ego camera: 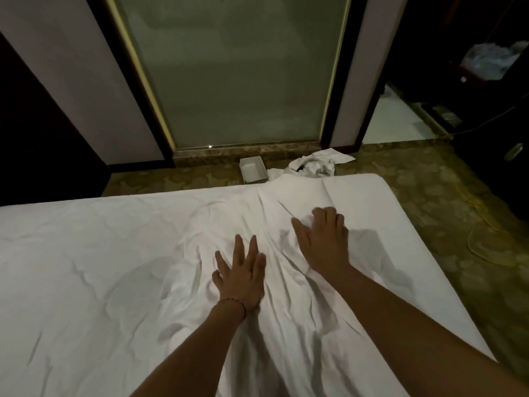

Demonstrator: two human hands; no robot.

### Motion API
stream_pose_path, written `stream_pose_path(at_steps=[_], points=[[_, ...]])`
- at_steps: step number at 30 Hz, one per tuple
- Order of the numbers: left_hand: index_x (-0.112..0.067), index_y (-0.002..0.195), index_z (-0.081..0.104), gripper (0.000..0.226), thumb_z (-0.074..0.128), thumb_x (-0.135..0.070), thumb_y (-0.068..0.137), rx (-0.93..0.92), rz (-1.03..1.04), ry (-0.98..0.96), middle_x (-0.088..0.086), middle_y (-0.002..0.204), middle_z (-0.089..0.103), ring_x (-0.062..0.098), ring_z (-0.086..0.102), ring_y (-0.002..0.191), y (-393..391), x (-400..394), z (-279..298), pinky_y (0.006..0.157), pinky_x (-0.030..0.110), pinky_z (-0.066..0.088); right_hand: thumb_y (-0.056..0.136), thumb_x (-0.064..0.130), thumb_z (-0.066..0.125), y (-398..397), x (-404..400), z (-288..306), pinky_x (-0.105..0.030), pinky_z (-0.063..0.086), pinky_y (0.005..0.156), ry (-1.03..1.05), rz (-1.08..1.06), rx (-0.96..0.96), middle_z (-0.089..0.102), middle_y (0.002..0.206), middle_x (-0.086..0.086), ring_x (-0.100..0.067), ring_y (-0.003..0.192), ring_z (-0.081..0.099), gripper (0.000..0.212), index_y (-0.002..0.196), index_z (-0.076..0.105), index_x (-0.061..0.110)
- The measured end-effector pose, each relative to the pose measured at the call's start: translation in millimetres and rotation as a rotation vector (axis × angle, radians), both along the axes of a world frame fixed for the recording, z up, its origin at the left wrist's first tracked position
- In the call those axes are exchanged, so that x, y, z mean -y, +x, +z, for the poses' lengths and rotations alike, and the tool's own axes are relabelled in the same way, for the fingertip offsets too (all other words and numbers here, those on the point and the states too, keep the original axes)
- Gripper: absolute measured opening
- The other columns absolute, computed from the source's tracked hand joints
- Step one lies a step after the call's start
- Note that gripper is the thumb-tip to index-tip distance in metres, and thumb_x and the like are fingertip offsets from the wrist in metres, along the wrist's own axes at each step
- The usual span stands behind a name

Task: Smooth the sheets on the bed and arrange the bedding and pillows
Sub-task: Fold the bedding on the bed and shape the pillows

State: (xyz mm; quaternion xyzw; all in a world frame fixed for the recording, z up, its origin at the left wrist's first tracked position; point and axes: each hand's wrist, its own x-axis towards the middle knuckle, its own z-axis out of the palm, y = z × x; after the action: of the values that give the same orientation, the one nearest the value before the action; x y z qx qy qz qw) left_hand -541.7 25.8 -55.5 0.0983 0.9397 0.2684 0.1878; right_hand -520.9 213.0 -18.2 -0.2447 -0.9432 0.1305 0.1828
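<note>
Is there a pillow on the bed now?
No, the sheet shows only both hands, left hand and right hand, pressing it.

Both bare arms reach forward, palms down. The left hand (242, 275) lies flat with its 5 fingers straight and spread; the right hand (322, 239), farther ahead, rests with fingers slightly bent.

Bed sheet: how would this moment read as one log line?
step: smoothing | left hand: flat on sheet | right hand: pressing wrinkles | pillows: unseen
</note>
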Motion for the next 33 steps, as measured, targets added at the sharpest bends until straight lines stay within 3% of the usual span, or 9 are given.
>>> stream_pose_path(at_steps=[3,8,12,16,18,21,25,28,33], points=[[-0.048,0.153,0.009,0.074,-0.007,-0.074,0.086,-0.141,0.018,0.071,-0.012,0.166,0.002,0.024,0.003,0.153,-25,4,-2,0.121,0.053,-0.004,0.098,0.059,0.035,-56,18,5,-0.044,0.038,0.095,-0.042,0.108,0.081,0.05,0.124,-0.011,-0.029,0.111,0.045,0.057,0.125,0.053,0.013],[-0.032,0.158,0.014,0.063,0.016,-0.058,0.101,-0.16,0.165,0.046,-0.006,0.166,0.008,0.037,0.016,0.149,-103,9,4,0.119,0.053,0.014,0.094,0.055,0.021,-100,17,-11,-0.043,0.035,0.097,-0.179,0.154,-0.036,0.056,0.121,-0.009,-0.03,0.109,0.049,0.064,0.115,0.063,0.013],[-0.041,0.156,0.013,0.055,0.022,-0.053,0.104,-0.089,0.243,0.037,-0.011,0.165,0.009,0.038,0.022,0.143,-133,1,-6,0.115,0.056,0.02,0.101,0.048,0.034,-123,5,-23,-0.043,0.026,0.109,-0.055,0.166,0.142,0.045,0.142,-0.009,-0.03,0.128,0.039,0.053,0.139,0.047,0.013],[-0.045,0.154,0.019,0.049,0.018,-0.052,0.105,-0.042,0.223,0.017,-0.012,0.159,0.023,0.034,0.026,0.137,-132,-15,-20,0.113,0.052,0.021,0.098,0.051,0.024,-127,-3,-49,-0.046,0.04,0.09,0.004,0.097,0.195,0.061,0.107,-0.014,-0.036,0.103,0.054,0.058,0.105,0.062,0.008],[-0.04,0.149,0.031,0.047,0.018,-0.051,0.105,-0.052,0.201,-0.01,-0.01,0.153,0.03,0.031,0.03,0.131,-133,-20,-23,0.109,0.049,0.023,0.101,0.043,0.033,-122,-6,-56,-0.046,0.041,0.082,0.007,0.057,0.164,0.063,0.096,-0.015,-0.038,0.095,0.056,0.047,0.095,0.063,0.007],[-0.021,0.124,0.05,0.043,0.022,-0.049,0.104,-0.104,0.151,-0.122,0.003,0.132,0.045,0.029,0.038,0.122,-138,-27,-26,0.102,0.047,0.028,0.102,0.033,0.041,-121,-13,-65,-0.045,0.039,0.08,-0.033,0.041,0.14,0.065,0.092,-0.015,-0.038,0.093,0.056,0.036,0.09,0.063,0.008],[-0.012,0.107,0.055,0.046,0.02,-0.042,0.106,-0.144,0.079,-0.18,0.01,0.111,0.063,0.032,0.056,0.109,-144,-33,-24,0.098,0.044,0.035,0.101,0.031,0.038,-115,-33,-67,-0.043,0.035,0.08,-0.108,0.014,0.049,0.064,0.093,-0.013,-0.036,0.095,0.054,0.035,0.087,0.062,0.009],[-0.012,0.096,0.052,0.04,0.023,-0.036,0.108,-0.249,0.03,-0.086,0.012,0.102,0.065,0.031,0.061,0.098,-142,-38,-15,0.085,0.038,0.042,0.1,0.03,0.039,-107,-54,-61,-0.043,0.031,0.079,-0.136,0.011,-0.021,0.062,0.093,-0.012,-0.036,0.097,0.051,0.033,0.087,0.062,0.009],[-0.013,0.083,0.046,0.029,0.034,-0.026,0.106,-0.435,0.212,0.089,0.02,0.092,0.061,0.037,0.057,0.089,-167,-16,14,0.077,0.04,0.039,0.103,0.024,0.042,-92,-96,-46,-0.04,0.026,0.078,-0.101,-0.017,-0.009,0.06,0.096,-0.012,-0.035,0.101,0.048,0.028,0.092,0.063,0.009]])
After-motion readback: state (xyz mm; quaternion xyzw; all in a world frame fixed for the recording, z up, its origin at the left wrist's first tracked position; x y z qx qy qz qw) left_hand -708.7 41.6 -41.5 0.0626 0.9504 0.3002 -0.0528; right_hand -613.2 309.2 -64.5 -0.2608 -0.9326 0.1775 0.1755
